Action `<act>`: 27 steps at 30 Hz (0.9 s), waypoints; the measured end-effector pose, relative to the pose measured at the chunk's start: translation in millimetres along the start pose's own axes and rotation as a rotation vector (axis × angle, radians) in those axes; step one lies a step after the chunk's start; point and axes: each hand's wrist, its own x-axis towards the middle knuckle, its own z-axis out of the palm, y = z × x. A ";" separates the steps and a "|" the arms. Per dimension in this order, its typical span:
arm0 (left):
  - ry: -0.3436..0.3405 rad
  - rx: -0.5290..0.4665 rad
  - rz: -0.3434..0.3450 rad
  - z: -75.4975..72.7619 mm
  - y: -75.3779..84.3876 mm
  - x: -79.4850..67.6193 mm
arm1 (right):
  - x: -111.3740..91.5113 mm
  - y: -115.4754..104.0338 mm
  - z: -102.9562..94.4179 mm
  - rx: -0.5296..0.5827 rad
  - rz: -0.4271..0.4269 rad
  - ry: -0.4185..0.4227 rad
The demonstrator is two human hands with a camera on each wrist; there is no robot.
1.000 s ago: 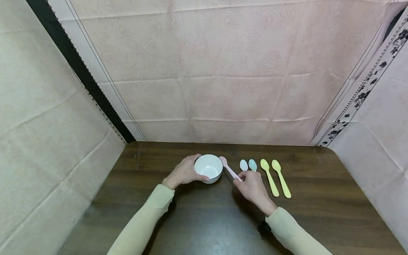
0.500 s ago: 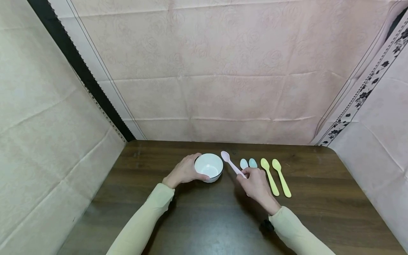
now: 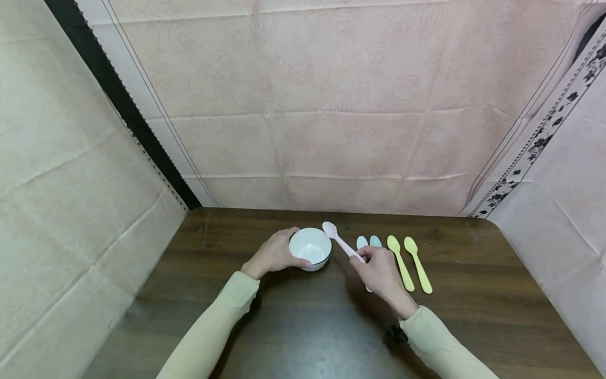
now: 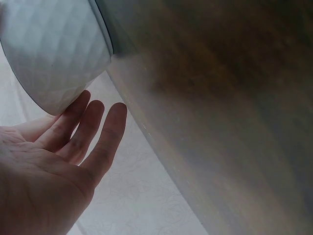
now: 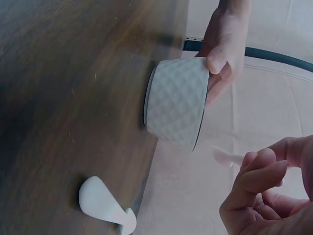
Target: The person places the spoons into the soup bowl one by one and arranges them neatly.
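A white bowl (image 3: 309,246) with a dark rim stands upright on the table. My left hand (image 3: 274,253) holds its left side, thumb at the front near the rim and fingers behind. In the left wrist view the bowl's dimpled wall (image 4: 56,44) shows above the fingers. My right hand (image 3: 379,271) pinches a pale pink spoon (image 3: 346,248) by the handle end. The spoon's head is raised near the bowl's upper right edge, outside it. In the right wrist view this spoon's head (image 5: 224,156) shows blurred beyond the curled fingers.
A pale blue spoon (image 3: 362,242) and a light teal spoon (image 3: 375,241) lie partly hidden behind the right hand. Two yellow-green spoons (image 3: 400,263) lie further right. Cloth walls (image 3: 307,131) enclose the back and sides of the wooden table (image 3: 303,326).
My right hand has lifted the pink spoon away from beside the bowl, shifted slightly right, then the spoon's head swung back left and up. The left hand and bowl stay put.
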 end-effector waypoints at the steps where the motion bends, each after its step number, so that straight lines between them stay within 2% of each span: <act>1: 0.001 0.000 0.003 0.0 -0.1 0.0 | -0.1 -0.2 0.2 0.004 0.003 -0.008; 27: 0.003 -0.017 0.009 -1.0 0.5 -2.0 | 2.8 -4.8 4.1 0.014 0.023 -0.127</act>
